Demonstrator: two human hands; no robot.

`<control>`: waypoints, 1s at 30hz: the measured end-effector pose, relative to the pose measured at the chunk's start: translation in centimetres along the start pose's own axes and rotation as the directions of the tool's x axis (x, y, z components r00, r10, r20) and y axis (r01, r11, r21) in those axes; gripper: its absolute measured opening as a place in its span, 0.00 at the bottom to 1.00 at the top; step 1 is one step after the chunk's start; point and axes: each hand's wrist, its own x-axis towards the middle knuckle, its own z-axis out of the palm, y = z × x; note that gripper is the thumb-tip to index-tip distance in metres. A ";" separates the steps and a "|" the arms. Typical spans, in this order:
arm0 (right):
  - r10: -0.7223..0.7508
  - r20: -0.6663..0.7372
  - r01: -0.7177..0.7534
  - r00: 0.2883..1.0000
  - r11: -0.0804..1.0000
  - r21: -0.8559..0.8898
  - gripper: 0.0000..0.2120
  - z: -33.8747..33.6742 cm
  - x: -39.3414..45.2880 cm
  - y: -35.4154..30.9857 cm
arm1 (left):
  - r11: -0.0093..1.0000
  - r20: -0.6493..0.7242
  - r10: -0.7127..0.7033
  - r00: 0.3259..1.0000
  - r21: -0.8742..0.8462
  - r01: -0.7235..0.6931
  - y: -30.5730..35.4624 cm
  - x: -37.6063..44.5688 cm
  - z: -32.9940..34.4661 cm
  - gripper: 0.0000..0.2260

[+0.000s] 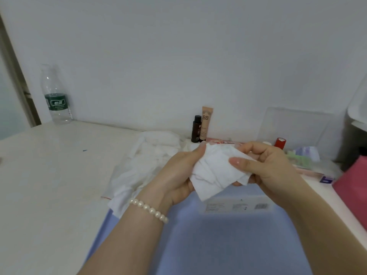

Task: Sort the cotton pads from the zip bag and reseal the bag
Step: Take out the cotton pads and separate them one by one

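Both hands hold a small stack of white cotton pads (215, 171) above the table's front middle. My left hand (178, 175), with a pearl bracelet at the wrist, cups the stack from the left, thumb on its top edge. From the right, my right hand (266, 165) pinches the pads, thumb on top and fingers beneath. The clear zip bag (137, 171) lies flat on the table left of my hands, with more white pads inside it and a red strip at its near end.
A blue box (228, 235) with a white label sits under my hands. At the back stand a water bottle (56, 96), a dark small bottle (196, 129) and a BB cream tube (206, 124). A red-capped item (280, 142), coloured packets (303, 155) and a pink object (353, 187) crowd the right.
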 end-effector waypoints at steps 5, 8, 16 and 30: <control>-0.021 0.005 0.021 1.000 0.997 -0.073 0.04 0.4 -0.1 -0.2 | 0.999 -0.008 -0.020 1.000 0.033 0.020 0.0 0.0 0.0 0.13; -0.022 -0.031 0.018 0.999 0.992 -0.121 0.05 0.8 0.0 -0.1 | 0.998 -0.018 -0.038 0.999 0.051 0.038 -0.1 0.1 -0.1 0.14; 0.012 -0.129 -0.032 0.992 0.988 -0.154 0.05 1.4 -0.1 0.1 | 0.999 0.059 -0.038 0.998 0.028 0.037 -0.3 0.3 -0.3 0.27; 0.007 -0.331 0.068 0.944 0.974 0.215 0.05 -0.3 0.1 -1.1 | 0.997 0.026 0.063 0.998 -0.043 -0.062 -0.3 0.4 -0.4 0.15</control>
